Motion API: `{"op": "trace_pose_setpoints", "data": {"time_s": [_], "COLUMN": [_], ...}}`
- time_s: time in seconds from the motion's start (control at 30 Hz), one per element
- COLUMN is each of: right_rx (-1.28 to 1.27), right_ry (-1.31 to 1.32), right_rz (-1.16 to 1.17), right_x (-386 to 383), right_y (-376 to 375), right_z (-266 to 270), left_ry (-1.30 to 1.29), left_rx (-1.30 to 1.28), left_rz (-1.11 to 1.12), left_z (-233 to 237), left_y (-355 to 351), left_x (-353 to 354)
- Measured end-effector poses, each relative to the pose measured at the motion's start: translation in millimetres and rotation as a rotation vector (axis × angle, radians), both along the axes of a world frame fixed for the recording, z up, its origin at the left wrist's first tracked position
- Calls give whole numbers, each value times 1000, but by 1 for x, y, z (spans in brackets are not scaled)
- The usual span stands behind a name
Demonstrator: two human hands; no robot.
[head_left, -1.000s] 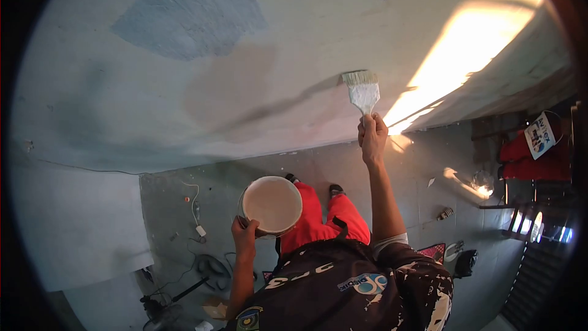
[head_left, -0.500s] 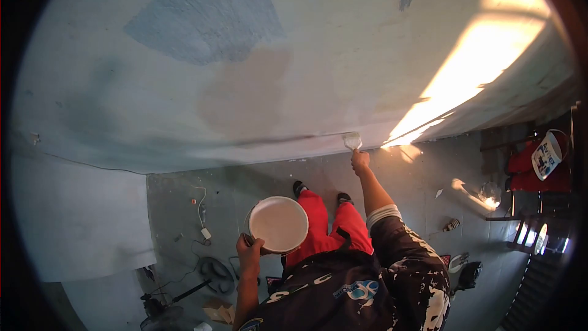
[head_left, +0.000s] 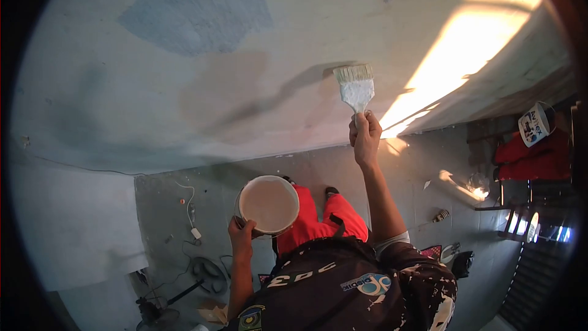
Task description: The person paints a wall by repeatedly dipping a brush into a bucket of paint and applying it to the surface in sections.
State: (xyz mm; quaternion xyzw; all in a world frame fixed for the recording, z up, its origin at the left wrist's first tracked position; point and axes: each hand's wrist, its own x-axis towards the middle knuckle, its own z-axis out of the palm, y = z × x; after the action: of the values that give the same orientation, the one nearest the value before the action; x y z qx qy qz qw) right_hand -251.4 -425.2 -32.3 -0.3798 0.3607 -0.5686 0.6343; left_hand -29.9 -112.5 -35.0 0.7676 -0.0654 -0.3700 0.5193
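Observation:
My right hand (head_left: 365,137) is closed round the handle of a wide paintbrush (head_left: 356,90), raised with its pale bristles upward at the wall (head_left: 294,43). The brush's ferrule is coated in white paint, and its shadow falls on the wall to the left. With my left hand (head_left: 241,236) I grip the rim of a round paint bucket (head_left: 269,204), thumb over the edge. Pale, pinkish-white paint shows inside it. The wall carries a grey-blue patch at the upper left and a brownish smudge below that.
Another person in red trousers (head_left: 542,154) is at the right, beside a white labelled bucket (head_left: 535,125). A power strip (head_left: 196,233) with its cord, a fan (head_left: 156,312) and a light bulb (head_left: 441,215) lie about the floor. Bright sunlight crosses the wall at right.
My right hand has lifted the paintbrush from the bottom of the wall to higher up. The bucket in my left hand has shifted slightly up and left in view.

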Motion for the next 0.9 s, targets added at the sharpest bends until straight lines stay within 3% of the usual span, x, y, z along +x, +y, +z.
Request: {"op": "trace_pose_setpoints", "data": {"time_s": [0.13,0.17,0.23,0.27,0.33,0.37,0.43,0.53,0.67,0.73,0.9], "right_rx": [91,215,38,33,187,190,620,783,713,584,260], "right_ry": [75,150,511,498,810,804,727,663,564,388,353], "right_rz": [-29,-35,-129,-123,-108,-101,71,126,90,169,137], "right_x": [19,23,30,30,33,36,35,34,26,11,-1], "right_y": [-4,-5,-14,-18,-9,-11,-18,-27,-45,-45,-23], "right_z": [-84,-119,-239,-273,-308,-314,-307,-288,-231,-145,59], "left_ry": [0,-7,-8,-20,-29,-36,-5,-6,-13,33,-7], "left_rx": [35,36,37,33,66,70,108,120,106,90,-15], "left_rz": [1,1,-18,-11,21,27,76,46,-8,-1,-63], "left_z": [-4,-8,-20,-24,-21,-19,-16,-14,-4,12,-23], "left_y": [3,8,18,19,29,29,27,25,7,-9,-24], "left_x": [1,4,10,11,10,10,7,8,8,3,12]}}
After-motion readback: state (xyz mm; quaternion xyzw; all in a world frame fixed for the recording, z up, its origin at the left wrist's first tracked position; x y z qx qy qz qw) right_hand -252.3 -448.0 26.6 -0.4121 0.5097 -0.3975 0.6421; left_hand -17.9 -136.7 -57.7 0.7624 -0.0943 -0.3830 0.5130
